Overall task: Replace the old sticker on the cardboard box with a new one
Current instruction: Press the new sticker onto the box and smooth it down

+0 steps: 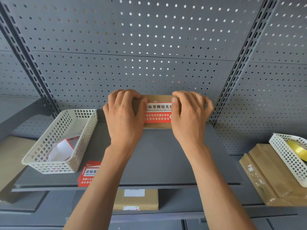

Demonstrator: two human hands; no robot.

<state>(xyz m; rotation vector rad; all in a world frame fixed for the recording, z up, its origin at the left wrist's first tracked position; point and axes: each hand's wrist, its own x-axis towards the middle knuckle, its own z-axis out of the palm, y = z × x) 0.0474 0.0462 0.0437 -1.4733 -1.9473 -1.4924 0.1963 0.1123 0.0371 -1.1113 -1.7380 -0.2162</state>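
1. The cardboard box (157, 98) stands at the far middle of a grey shelf (157, 155), against or just before the perforated back panel (132, 47); whether they touch cannot be told. Its long axis runs left to right, and its broad front face is turned toward the camera.
2. A red and white sticker (157, 113) lies flat on that front face, its long side following the box's, its printed lines reading level from left to right. Both its ends are hidden under the hands.
3. The left hand (123, 117) covers the box's left end. Its fingers (123, 97) lie close together and curl over the top left corner, the thumb side resting on the sticker's left edge.
4. The right hand (189, 117) covers the right end. Its fingers are slightly parted and wrap over the top right corner, while the thumb (174, 103) presses on the sticker's right part. Box and sticker sit between the two hands, gripped from both sides.
5. A white mesh basket (49, 156) holding peeled paper scraps (61, 149) stands on the shelf to the left.
6. A small stack of red stickers (88, 173) lies at the near edge, just beside the basket, partly hidden by the left forearm.
7. On the right are flat cardboard boxes (265, 176) and a second white basket (285, 156) with a yellow tape roll (299, 149).
8. A parcel (136, 199) lies on the lower shelf.
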